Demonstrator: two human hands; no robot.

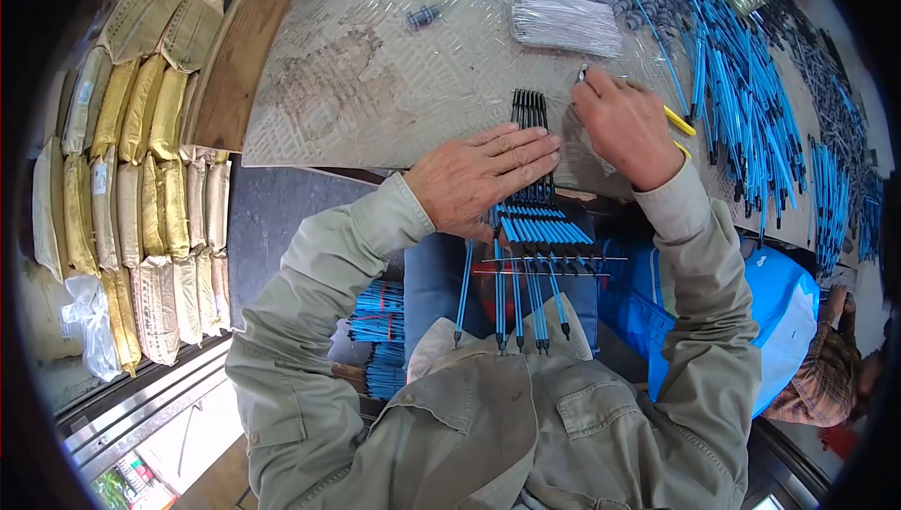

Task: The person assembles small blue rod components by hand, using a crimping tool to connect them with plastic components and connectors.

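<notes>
Blue-and-black rods (540, 231), near edge of tabletop (375, 116): seemingly being steadied, left hand (483, 172) straight-fingered atop, right hand (633, 130) gripping yellow-handled pliers (678, 121) (next move likely needs alignment).

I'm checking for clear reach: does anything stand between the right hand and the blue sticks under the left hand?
Partly: the left hand lies across the blue sticks, covering some of their length. On the far side of its fingers the black ends show, and nothing visible stands between those and the right hand.
</notes>
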